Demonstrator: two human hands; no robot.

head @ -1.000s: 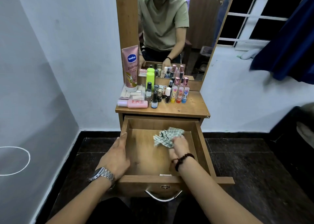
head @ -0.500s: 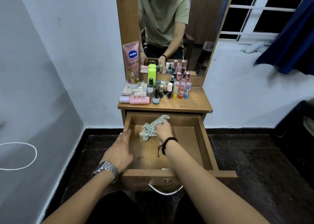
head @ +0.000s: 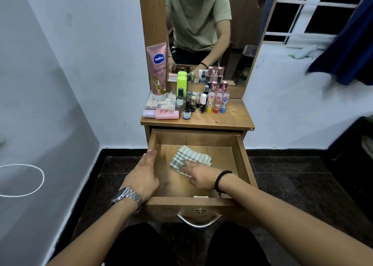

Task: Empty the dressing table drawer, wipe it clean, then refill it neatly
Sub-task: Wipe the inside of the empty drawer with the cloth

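The wooden drawer (head: 243, 160) of the dressing table is pulled out, and only a cloth lies inside it. My right hand (head: 199, 175) lies flat on the drawer floor, pressing down a green-and-white checked cloth (head: 188, 157) near the middle. My left hand (head: 144, 175) grips the drawer's left wall. On the tabletop (head: 232, 118) stand a tall pink Vaseline tube (head: 158, 72), a lime green bottle (head: 181, 85), several small nail polish and perfume bottles (head: 214, 100), and a pink bottle (head: 161, 114) lying on its side.
A mirror (head: 212, 27) rises behind the tabletop and reflects a seated person. White walls close in on the left and behind. The floor is dark tile (head: 302, 185). A blue curtain (head: 347, 49) hangs at the upper right. The drawer's metal handle (head: 198, 222) faces me.
My right hand has dragged the cloth from the drawer's back left corner toward the middle and nearer to me. My left hand stays on the left wall.
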